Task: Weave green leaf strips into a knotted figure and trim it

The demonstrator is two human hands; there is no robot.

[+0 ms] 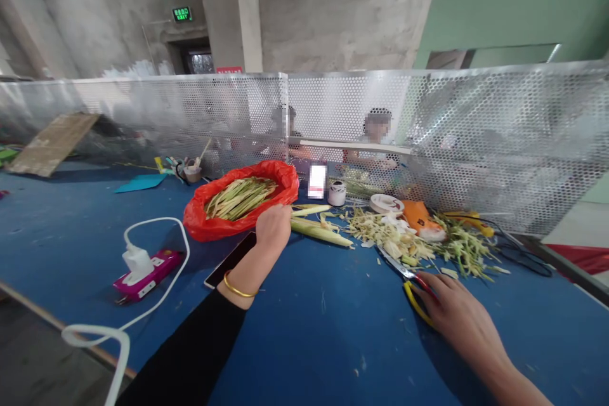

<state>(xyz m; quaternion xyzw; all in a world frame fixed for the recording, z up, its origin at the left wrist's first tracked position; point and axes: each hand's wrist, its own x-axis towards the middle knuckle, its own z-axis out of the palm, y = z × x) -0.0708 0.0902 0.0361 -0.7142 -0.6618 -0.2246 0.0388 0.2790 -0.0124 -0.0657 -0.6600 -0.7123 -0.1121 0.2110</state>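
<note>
My left hand (275, 228) is closed in a fist beside the red plastic bag (200, 231). A slim pale green stalk (311, 209) runs out to the right from my fingers. Just below it a thicker leafy green stalk (326, 233) lies on the table, one end close to the fist. Inside the open bag rests a bundle of thin green strips (242, 196). My right hand (457, 311) grips scissors (402, 269) by their red and yellow handles. The blades point up and left, against the edge of a pile of pale plant scraps (387, 238).
On the blue table (323, 342) lie a dark phone (231, 263) and a magenta power strip (147, 276) with a white cable. A lit phone (316, 181), a jar (337, 193), a tape roll (386, 204) and an orange packet (421, 221) stand near the perforated metal screen (333, 101). Two people sit behind it.
</note>
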